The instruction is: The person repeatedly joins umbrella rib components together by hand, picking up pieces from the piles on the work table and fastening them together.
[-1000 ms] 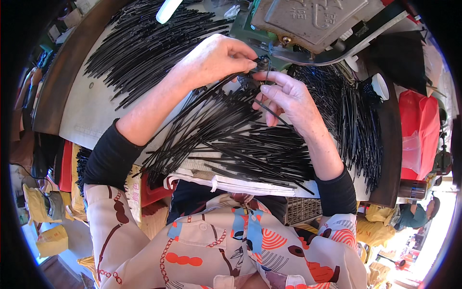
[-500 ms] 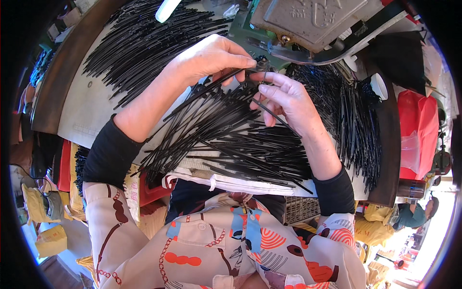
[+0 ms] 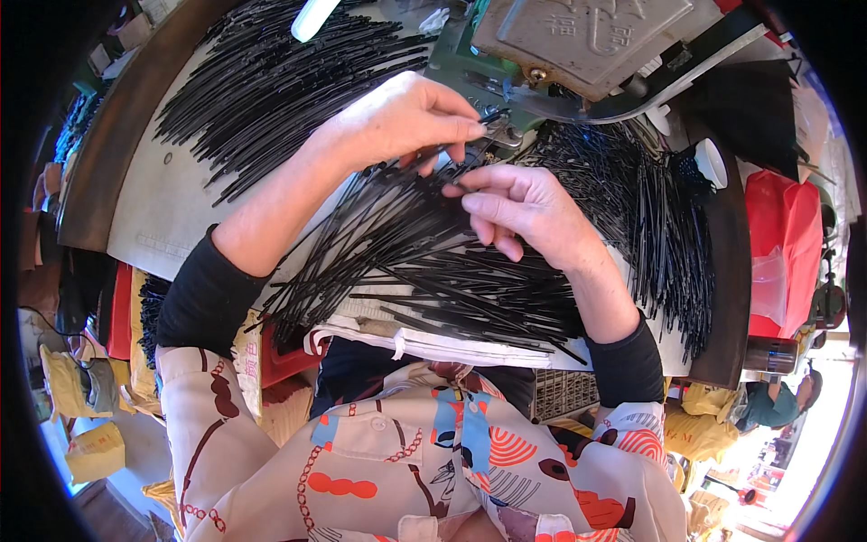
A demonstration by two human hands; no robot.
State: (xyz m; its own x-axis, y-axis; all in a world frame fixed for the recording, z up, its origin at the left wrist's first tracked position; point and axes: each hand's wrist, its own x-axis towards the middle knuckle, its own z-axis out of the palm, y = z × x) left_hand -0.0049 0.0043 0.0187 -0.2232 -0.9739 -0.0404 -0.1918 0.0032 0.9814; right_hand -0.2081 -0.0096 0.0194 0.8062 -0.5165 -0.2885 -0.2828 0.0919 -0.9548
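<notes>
My left hand [image 3: 402,122] is closed, its thumb and forefinger pinching a thin black strip [image 3: 494,116] whose end shows beside the metal foot of a machine [image 3: 506,135]. Lower and to the right, my right hand [image 3: 528,212] has its thumb and forefinger pressed together on the end of a black strip, blurred by motion; the other fingers curl loosely. Beneath both hands lies a loose pile of black strips [image 3: 361,235], fanned toward me. Another heap of strips [image 3: 506,285] lies under my right wrist.
A dense bundle of black strips [image 3: 271,90] covers the far left of the pale tabletop [image 3: 149,203]. More strips [image 3: 664,244] hang together at the right edge. The grey machine head [image 3: 582,41] overhangs the back. A white cup [image 3: 711,163] and red bag [image 3: 781,253] are at the right.
My right hand has moved left and nearer to me, and the strip that crossed its palm no longer shows there. My left hand has shifted slightly nearer, staying beside the machine.
</notes>
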